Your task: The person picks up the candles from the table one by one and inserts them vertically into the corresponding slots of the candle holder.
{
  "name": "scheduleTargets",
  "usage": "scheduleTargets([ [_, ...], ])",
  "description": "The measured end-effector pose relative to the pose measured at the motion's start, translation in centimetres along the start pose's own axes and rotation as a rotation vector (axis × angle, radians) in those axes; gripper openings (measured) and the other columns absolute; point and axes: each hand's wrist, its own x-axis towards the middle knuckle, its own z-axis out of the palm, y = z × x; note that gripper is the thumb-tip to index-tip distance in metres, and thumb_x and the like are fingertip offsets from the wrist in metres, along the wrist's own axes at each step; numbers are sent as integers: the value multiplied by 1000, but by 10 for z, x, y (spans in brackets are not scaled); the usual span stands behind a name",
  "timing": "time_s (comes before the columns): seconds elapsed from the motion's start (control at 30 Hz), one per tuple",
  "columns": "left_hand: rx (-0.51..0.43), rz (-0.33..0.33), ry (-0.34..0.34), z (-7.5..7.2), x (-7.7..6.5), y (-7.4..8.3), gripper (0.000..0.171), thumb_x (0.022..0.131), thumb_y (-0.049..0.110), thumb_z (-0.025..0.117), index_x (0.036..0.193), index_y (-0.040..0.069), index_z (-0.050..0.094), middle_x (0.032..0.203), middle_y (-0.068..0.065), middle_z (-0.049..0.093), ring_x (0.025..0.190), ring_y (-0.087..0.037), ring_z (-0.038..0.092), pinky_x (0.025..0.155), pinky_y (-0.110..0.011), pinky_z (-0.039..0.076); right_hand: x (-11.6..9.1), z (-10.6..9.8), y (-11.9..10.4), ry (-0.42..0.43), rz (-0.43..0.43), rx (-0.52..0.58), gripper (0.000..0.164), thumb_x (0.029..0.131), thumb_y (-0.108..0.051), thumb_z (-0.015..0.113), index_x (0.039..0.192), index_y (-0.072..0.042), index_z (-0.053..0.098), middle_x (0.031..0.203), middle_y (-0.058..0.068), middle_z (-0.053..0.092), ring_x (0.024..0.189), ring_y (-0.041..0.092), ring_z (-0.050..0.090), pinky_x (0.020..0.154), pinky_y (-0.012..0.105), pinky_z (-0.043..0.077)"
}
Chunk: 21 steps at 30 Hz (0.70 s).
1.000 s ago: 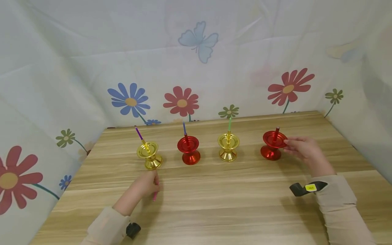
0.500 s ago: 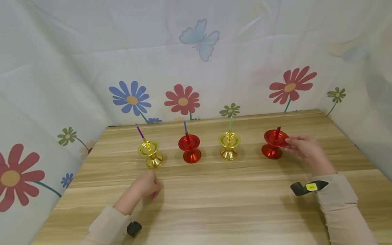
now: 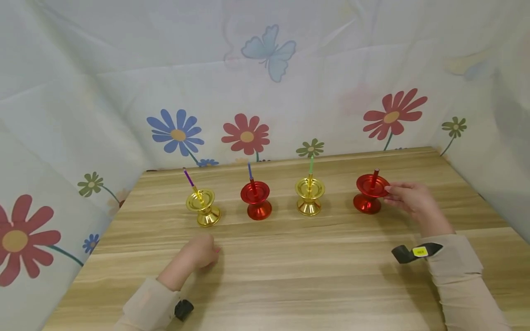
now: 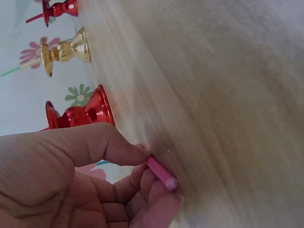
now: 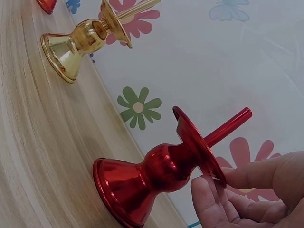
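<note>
My left hand (image 3: pixel 201 252) is low over the table in front of the leftmost gold candle holder (image 3: pixel 208 216). In the left wrist view its thumb and fingers pinch a thin pink candle (image 4: pixel 161 172); the candle is mostly hidden in the head view. My right hand (image 3: pixel 410 200) pinches the dish rim of the rightmost red candle holder (image 3: pixel 367 203), which stands upright on the table. The tube (image 5: pixel 230 126) of that holder carries no candle.
Along the table (image 3: pixel 265 276) stand another red holder with a blue candle (image 3: pixel 250 170) and a gold holder with a green candle (image 3: pixel 311 165). A tilted purple candle (image 3: pixel 188 177) is in the leftmost gold holder. A flowered cloth (image 3: pixel 265 101) hangs behind.
My left hand has turned and shifted slightly to the right, so the pink candle's end no longer shows below it. The right hand stays at the red holder's rim.
</note>
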Motion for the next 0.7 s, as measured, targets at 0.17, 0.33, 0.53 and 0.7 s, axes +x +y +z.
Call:
scheduleTargets([
  [0.17,59,-2,14,3,0,1,39,80,6,59,53,15,32,49,5,28,47,-11,26,46,-23,23,0,1,1,-1,5,4,46,96,-10,53,133,13,37,72,-13,62,69,3,65,72,22,58],
  [0.33,23,-13,50,5,2,2,41,83,9,58,52,15,32,50,5,28,47,-11,28,45,-23,23,0,1,2,-2,12,6,48,96,-11,53,134,13,36,72,-12,62,69,3,65,73,23,58],
  [0.53,-17,12,105,5,7,5,47,86,11,59,50,17,30,48,7,24,47,-10,25,45,-22,20,0,0,3,-6,17,23,47,96,-10,53,134,13,36,72,-11,63,69,4,65,74,23,58],
  [0.7,-50,45,149,4,11,10,38,81,7,63,55,15,37,54,5,31,52,-12,31,48,-24,25,0,-1,1,-6,12,12,50,97,-12,53,136,13,34,73,-12,63,71,4,65,74,22,58],
])
